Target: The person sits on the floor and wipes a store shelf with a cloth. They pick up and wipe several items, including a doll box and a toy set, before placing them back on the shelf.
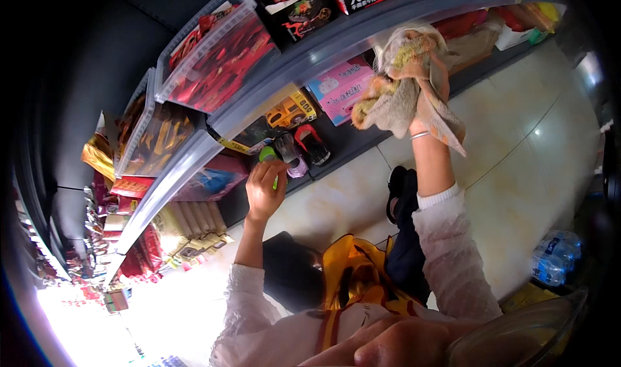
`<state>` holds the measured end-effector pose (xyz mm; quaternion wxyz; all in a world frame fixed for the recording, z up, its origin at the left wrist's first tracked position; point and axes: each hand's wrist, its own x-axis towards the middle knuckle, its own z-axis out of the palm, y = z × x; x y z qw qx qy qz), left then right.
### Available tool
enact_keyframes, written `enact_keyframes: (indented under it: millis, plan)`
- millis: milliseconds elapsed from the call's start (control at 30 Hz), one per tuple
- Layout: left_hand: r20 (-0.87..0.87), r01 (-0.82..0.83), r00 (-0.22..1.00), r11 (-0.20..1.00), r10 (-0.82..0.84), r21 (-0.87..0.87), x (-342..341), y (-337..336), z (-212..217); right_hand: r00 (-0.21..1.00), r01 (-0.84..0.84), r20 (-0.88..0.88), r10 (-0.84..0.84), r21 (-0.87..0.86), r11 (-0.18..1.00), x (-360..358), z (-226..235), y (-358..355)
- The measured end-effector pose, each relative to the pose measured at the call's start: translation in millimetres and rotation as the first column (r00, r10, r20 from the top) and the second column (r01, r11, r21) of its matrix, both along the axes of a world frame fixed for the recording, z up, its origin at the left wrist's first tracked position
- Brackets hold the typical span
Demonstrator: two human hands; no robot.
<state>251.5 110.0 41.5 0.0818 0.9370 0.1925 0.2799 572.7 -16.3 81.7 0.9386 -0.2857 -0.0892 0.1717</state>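
My left hand is at the front of the lower shelf, its fingers closed around a small bright green thing. Most of that thing is hidden behind the fingers, so its kind does not show. Just beyond it stand a dark and purple toy car and a red and black toy car. On the right, my right hand grips a crumpled, stained beige cloth. The cloth drapes over the fingers and hangs at the shelf's front edge.
Behind the toy cars are a yellow toy box and a pink box. The upper shelf edge curves above both hands, with clear bins of red packets on it. Bottled water packs sit on the tiled floor at right.
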Motion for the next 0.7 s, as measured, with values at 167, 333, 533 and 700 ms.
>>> enact_keyframes:
  millis: [167, 333, 533, 700]
  plan:
    - [-0.164, 0.003, 0.984, 0.941, -0.062, -0.338, -29, -14, -48, 0.735, 0.381, 0.664, -0.134, -0.241, 0.893, 31, 13, 23]
    - [-0.181, 0.033, 0.979, 0.954, -0.090, -0.298, -31, -24, -52, 0.467, 0.739, 0.882, 0.056, -0.425, 0.523, -57, 23, 70]
    - [-0.566, -0.124, 0.818, 0.930, -0.102, -0.347, -44, -35, -58, 0.024, 0.591, 0.962, 0.271, -0.232, 0.773, -210, 17, 103]
    - [-0.554, -0.158, 0.830, 0.921, -0.071, -0.355, -61, -19, -69, 0.048, 0.552, 0.922, 0.383, -0.344, 0.759, -183, 17, 94]
